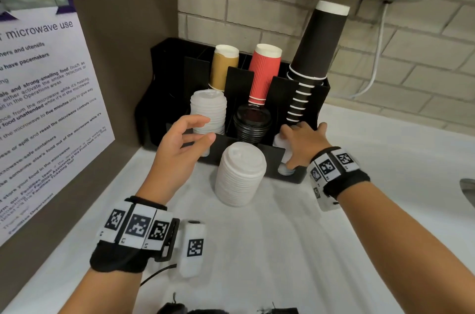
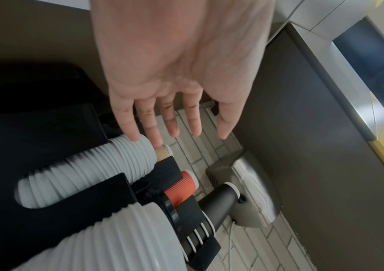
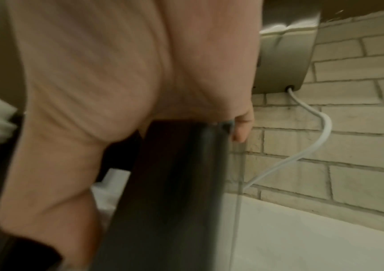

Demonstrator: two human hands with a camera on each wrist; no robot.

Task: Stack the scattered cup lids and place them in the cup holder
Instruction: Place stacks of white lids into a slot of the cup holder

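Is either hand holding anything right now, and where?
Left hand holds nothing. Right hand grips the holder's right front corner.

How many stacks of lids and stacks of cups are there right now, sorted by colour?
White lid stacks: 3, one in the left slot, one loose on the counter, one in the right slot under the right hand
Black lid stacks: 1
Tan cup stacks: 1
Red cup stacks: 1
Black cup stacks: 1
Total: 7 stacks
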